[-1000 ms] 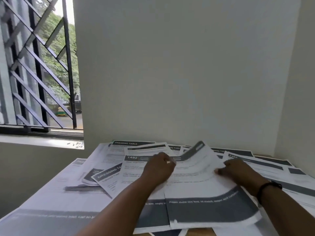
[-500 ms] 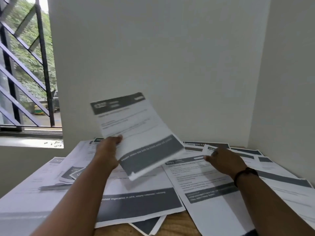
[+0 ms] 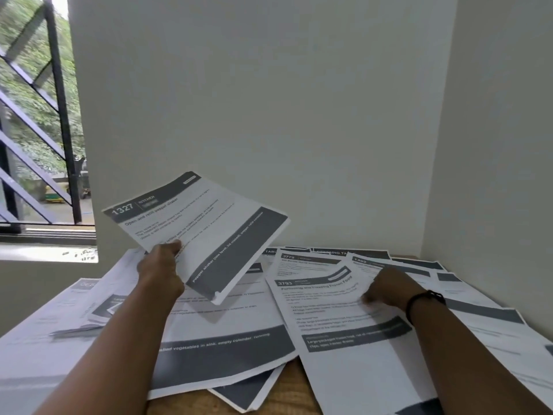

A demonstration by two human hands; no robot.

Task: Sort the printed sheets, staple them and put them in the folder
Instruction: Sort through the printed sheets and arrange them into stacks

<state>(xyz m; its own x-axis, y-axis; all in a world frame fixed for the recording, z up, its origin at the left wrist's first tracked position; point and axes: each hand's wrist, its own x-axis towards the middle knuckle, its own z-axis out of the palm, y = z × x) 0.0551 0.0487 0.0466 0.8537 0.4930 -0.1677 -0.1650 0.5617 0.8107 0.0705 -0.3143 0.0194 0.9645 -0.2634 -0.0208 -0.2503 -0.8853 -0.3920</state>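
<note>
Wooden table [image 3: 294, 393] w/ scattered printouts; left hand [image 3: 161, 272] pinches white "1327" printed sheet [image 3: 200, 232] at its edge (thin, floppy; support mid-edge). Right hand [image 3: 386, 290] presses sheet "3793" [image 3: 335, 322], grip unclear.

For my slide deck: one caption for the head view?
Left hand lifts sheet 1327; right hand rests on sheet 3793.

matt white paper sheets [image 3: 227, 322] with dark printed bands cover a bare wooden table [image 3: 287, 387].
</note>
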